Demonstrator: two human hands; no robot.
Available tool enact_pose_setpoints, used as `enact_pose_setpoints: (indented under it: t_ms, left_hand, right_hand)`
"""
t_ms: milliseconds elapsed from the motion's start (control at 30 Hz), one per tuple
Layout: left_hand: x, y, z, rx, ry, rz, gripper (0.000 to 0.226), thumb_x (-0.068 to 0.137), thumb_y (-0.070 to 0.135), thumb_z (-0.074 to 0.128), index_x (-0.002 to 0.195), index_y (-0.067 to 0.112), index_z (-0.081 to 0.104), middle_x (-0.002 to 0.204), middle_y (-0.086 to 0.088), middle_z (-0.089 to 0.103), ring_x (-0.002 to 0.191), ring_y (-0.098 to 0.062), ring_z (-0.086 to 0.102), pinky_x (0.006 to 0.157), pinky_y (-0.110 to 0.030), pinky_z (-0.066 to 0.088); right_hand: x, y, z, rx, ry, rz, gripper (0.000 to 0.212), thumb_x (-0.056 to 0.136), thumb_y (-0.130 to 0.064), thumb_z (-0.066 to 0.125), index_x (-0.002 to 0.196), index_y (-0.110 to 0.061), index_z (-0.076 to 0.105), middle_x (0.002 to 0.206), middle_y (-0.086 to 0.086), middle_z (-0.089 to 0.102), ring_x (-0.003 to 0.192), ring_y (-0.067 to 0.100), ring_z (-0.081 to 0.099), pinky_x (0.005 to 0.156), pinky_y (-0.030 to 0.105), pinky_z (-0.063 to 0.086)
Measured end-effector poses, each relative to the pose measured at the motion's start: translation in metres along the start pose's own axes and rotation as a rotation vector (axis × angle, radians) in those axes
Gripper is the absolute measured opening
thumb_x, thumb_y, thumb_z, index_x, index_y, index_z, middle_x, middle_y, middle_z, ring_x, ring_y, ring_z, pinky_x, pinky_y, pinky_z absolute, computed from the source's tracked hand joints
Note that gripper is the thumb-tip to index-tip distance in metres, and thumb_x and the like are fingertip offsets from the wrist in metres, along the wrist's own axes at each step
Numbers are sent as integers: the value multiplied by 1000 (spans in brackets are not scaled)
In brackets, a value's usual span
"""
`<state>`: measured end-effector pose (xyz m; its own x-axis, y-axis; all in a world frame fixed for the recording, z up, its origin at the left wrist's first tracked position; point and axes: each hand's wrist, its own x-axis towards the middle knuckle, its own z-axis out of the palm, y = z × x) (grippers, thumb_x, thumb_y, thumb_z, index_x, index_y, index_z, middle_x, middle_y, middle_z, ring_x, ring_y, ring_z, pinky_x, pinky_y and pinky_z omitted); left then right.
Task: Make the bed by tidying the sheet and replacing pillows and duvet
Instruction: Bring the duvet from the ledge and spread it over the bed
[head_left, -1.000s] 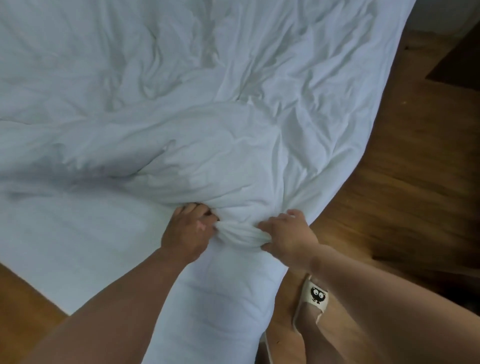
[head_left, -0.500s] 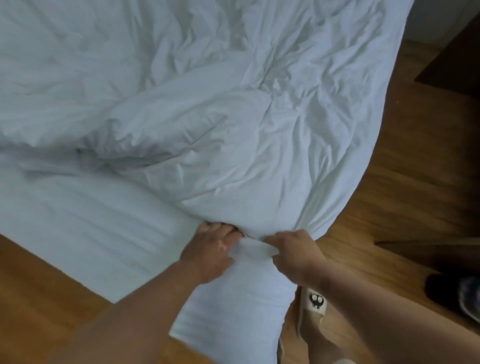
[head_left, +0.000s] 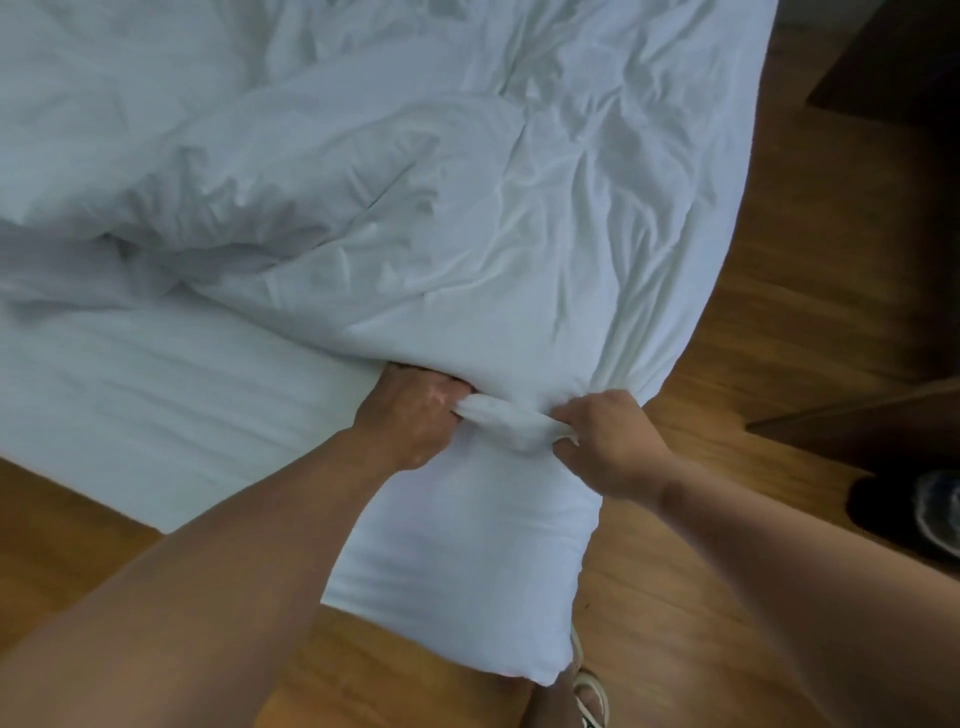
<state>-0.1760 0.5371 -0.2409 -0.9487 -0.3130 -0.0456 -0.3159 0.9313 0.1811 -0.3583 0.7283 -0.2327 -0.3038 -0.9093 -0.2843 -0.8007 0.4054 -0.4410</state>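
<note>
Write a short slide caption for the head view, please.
Bed-making: left hand and right hand grip the bunched edge of the white duvet over the bed sheet.

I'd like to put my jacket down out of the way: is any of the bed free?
The flat sheet on the left is bare, bordered by the bunched duvet above, the left hand to its right and the wooden floor below. Elsewhere the duvet covers the bed, and the right hand grips its edge too.
</note>
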Motion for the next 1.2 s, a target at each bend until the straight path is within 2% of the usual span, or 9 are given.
enact_pose_setpoints:
  t_ms: [100,233,333,533,733,833,1000,1067,1200]
  left_hand:
    - [-49,47,-8,49,-143,95,30,92,36,48,86,20,72,81,-1,71,73,-28,68,70,-34,50]
    - [-84,107,5,21,-277,-64,30,103,33,48,120,16,66,111,-5,72,96,-29,67,89,-36,48]
    - [-99,94,3,-103,-201,-51,34,96,36,61,127,21,61,121,-2,64,109,-27,59,96,-38,44]
    - [-115,30,-16,151,-97,20,62,77,30,80,134,31,55,126,3,55,113,-25,52,102,-43,43]
    - [-98,28,13,100,113,-40,24,81,23,75,104,27,73,106,5,67,101,-25,60,93,-40,44]
    - [-118,33,26,-6,84,-46,22,77,15,76,98,20,73,96,2,70,91,-26,64,88,-39,50]
    - [-201,83,35,-108,-87,126,21,73,36,81,80,21,68,75,3,64,71,-21,62,69,-29,53]
    - [-205,74,34,-142,-113,214,26,73,44,79,86,24,66,83,6,64,79,-18,61,75,-29,51]
    - [-202,8,21,-2,-24,397,39,76,31,60,114,27,66,108,9,63,98,-15,58,89,-29,41]
  right_hand:
    - [-33,-11,8,-123,18,15,21,70,-29,54,87,-33,66,72,-9,61,71,17,56,88,36,45]
    - [-69,-63,39,-96,-4,-150,30,71,-32,65,101,-30,65,81,-10,63,75,19,60,82,37,46]
    - [-81,-66,49,-71,19,-54,14,89,-39,61,98,-29,62,87,-7,65,83,20,60,90,36,42]
    - [-106,-64,52,-80,95,52,18,94,-38,59,81,-27,53,71,-8,54,73,19,52,81,31,38]
    - [-103,-71,64,-155,121,108,15,89,-34,61,78,-26,54,66,-7,53,68,20,50,74,30,32]
    - [-104,-70,75,-170,110,145,6,86,-31,60,82,-28,58,64,-8,52,68,19,48,76,29,36]
    - [-123,-98,85,-218,-26,149,31,73,-22,61,103,-30,63,85,-10,59,89,17,55,112,39,36]
    - [-125,-118,96,-209,-3,86,40,61,-24,67,101,-28,62,86,-10,57,86,17,57,106,44,43]
    - [-117,-137,118,-146,69,6,41,55,-17,64,96,-23,59,90,-8,57,79,20,55,87,34,49]
